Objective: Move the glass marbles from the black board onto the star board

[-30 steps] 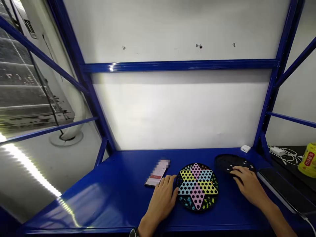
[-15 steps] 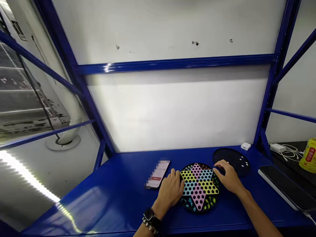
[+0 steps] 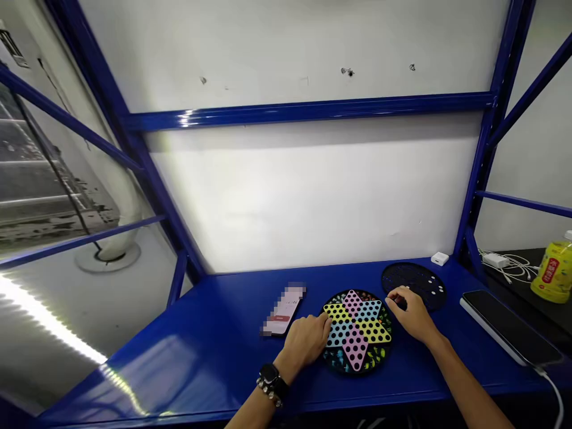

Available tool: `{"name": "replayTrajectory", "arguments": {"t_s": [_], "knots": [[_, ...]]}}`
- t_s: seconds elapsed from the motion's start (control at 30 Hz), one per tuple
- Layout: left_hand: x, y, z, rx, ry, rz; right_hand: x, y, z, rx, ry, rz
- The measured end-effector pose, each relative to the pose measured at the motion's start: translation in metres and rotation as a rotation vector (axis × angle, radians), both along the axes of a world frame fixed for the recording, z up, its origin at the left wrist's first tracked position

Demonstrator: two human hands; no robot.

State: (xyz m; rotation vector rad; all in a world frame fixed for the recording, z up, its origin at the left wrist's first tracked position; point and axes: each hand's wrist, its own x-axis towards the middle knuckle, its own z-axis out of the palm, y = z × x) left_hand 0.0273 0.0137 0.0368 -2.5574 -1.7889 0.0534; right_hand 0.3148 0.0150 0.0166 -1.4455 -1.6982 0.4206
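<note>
Blue painted-steel surface [image 3: 201, 351] of a shelving rack runs across lower frame, w/ blue steel crossbar [image 3: 304, 110] & white wall [image 3: 304, 196] behind it. Centre of surface: round black Chinese checkers board [image 3: 385, 351] w/ six-pointed star in pink, blue & yellow, rows of dark holes, tiny multicolour bits in black wedges near rim, too small to tell apart.

L hand [image 3: 306, 341] lies palm down at board's left edge, fingers curled, fingertips touching board by yellow point. No piece visible; can't tell if grip is closed on anything. Watch [image 3: 269, 375] & beaded bracelet [image 3: 270, 396] on L wrist.

R hand [image 3: 411, 316] sits at board's upper right, fingers bent down btw board & flat round black perforated disc [image 3: 409, 279], w/ few small white pieces [image 3: 435, 288] on disc's right side. Grip state can't be told; fingers hide anything held.

Just left of board: pale smartphone [image 3: 283, 311], screen partly pixelated, red bar showing. Right of disc: black slab-like device [image 3: 509, 325] on white base. Far right, on black shelf: yellow bottle w/ red label [image 3: 549, 274], white charger [image 3: 496, 260] w/ tangled white cable.
</note>
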Motion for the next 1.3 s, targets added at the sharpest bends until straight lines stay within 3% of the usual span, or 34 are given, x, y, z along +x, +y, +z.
{"name": "replayTrajectory", "arguments": {"t_s": [0.2,0.53,0.87,1.0,1.07,1.13,1.2,1.3], "knots": [[0.000,-0.001,0.004,-0.009,-0.057,0.082,0.000,-0.001,0.002,0.005,0.014,0.004],[-0.001,0.005,0.008,-0.027,-0.054,0.071,0.000,-0.003,0.004,-0.009,0.031,0.011],[-0.014,0.005,0.009,-0.030,-0.209,0.075,0.001,-0.003,0.006,-0.001,0.115,-0.011],[-0.016,0.008,0.020,-0.001,-0.411,0.111,-0.013,-0.005,0.015,-0.069,0.475,-0.003],[-0.004,0.009,0.031,0.047,-0.502,0.099,-0.032,-0.009,0.021,-0.249,0.801,0.041],[0.019,0.007,0.043,0.088,-0.535,0.049,-0.055,-0.014,0.029,-0.530,1.140,0.156],[0.047,0.004,0.052,0.094,-0.470,-0.018,-0.079,-0.018,0.035,-0.760,1.406,0.283],[0.084,-0.002,0.057,0.129,-0.279,-0.131,-0.103,-0.018,0.040,-0.803,1.701,0.285]]}}
